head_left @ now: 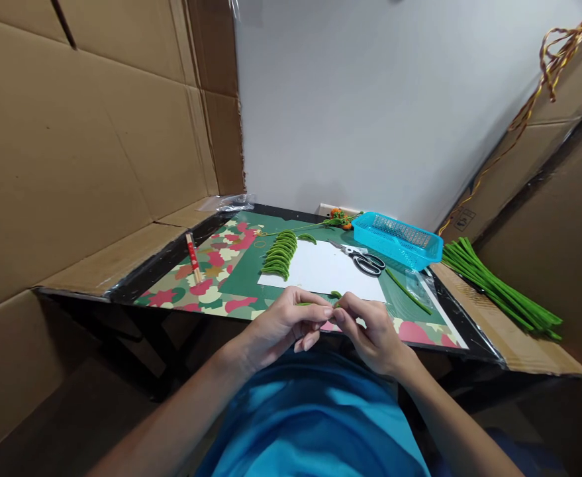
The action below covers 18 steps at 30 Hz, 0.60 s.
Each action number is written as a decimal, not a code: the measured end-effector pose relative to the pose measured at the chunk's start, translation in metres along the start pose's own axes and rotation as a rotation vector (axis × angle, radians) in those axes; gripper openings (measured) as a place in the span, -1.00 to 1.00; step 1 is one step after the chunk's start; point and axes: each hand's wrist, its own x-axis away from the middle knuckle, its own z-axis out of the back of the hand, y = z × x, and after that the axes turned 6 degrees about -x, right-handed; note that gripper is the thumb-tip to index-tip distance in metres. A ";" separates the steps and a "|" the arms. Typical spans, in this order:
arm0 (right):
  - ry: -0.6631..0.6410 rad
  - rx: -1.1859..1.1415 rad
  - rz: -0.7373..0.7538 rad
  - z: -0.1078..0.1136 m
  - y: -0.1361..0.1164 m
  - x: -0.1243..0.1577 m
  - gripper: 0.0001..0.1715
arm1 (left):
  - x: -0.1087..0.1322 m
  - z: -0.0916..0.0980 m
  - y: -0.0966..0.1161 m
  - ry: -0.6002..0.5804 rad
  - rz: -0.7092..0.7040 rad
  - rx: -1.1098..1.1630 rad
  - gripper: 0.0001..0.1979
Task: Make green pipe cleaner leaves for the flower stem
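My left hand [291,321] and my right hand [370,331] meet at the near edge of the table, fingertips pinched together on a short green pipe cleaner piece [335,295] that bends between them. Beyond my hands lies a white sheet of paper [325,268]. A row of several bent green pipe cleaner pieces [279,254] lies along its left side, and one more curved piece [307,238] rests at its top edge.
Scissors [365,260] lie on the paper's right, beside a blue plastic basket [397,238]. A long green stem [408,290] lies near them. A bundle of green pipe cleaners [499,291] rests on cardboard at right. Chopsticks in a red wrapper [193,257] lie left. Cardboard walls flank the table.
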 end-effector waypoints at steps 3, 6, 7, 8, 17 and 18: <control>0.065 -0.014 -0.006 -0.004 0.000 -0.001 -0.59 | -0.002 -0.001 0.000 -0.011 0.020 0.036 -0.76; 0.113 0.004 0.007 -0.004 0.000 -0.003 -0.62 | -0.004 0.000 0.001 -0.015 0.056 0.154 -0.76; 0.112 0.023 0.021 -0.003 -0.001 -0.004 -0.66 | -0.005 0.000 0.001 -0.001 0.061 0.192 -0.76; 0.104 0.041 0.034 -0.003 -0.001 -0.004 -0.69 | -0.006 0.000 0.001 0.018 0.064 0.222 -0.76; -0.022 0.004 -0.013 -0.001 0.007 0.000 -0.68 | -0.005 -0.002 -0.006 0.087 0.163 0.280 -0.81; -0.030 0.009 0.012 -0.001 0.009 0.000 -0.68 | -0.004 -0.002 -0.005 0.086 0.180 0.288 -0.81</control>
